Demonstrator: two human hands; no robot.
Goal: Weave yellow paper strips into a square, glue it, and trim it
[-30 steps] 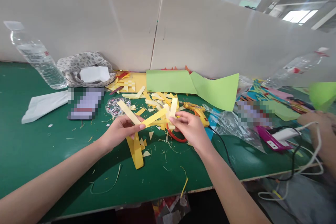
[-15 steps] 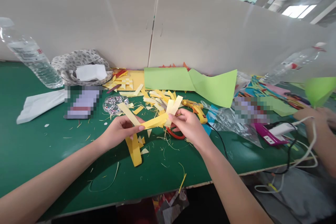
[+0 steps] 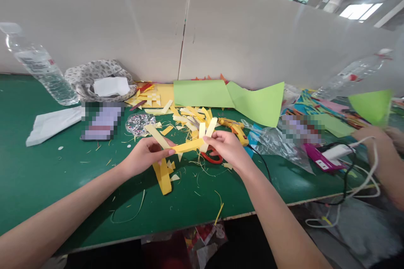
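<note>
Yellow paper strips (image 3: 188, 146), crossed and folded over one another, are held up between my two hands above the green table. My left hand (image 3: 145, 154) pinches their left side, where a pale strip slants up and a deeper yellow loop (image 3: 163, 178) hangs below. At the other end my right hand (image 3: 224, 145) pinches the strips beside two pale ends that stick upward. Beyond my right hand lie a yellow glue gun (image 3: 235, 129) and red-handled scissors (image 3: 212, 158), whose blades are mostly hidden under paper. A heap of yellow paper scraps (image 3: 192, 117) spreads behind the strips.
Green paper sheets (image 3: 203, 93) lean at the board. On the left are a water bottle (image 3: 41, 67), a spotted pouch (image 3: 94, 71) and a blurred phone (image 3: 104, 122). At right, a purple power strip (image 3: 322, 162) with cables lies near another person's arm (image 3: 383, 159).
The pale strip ends at my right hand have spread into a clearer V, and the yellow strip between my hands looks straighter. At far right, the other person's green paper has shifted left.
</note>
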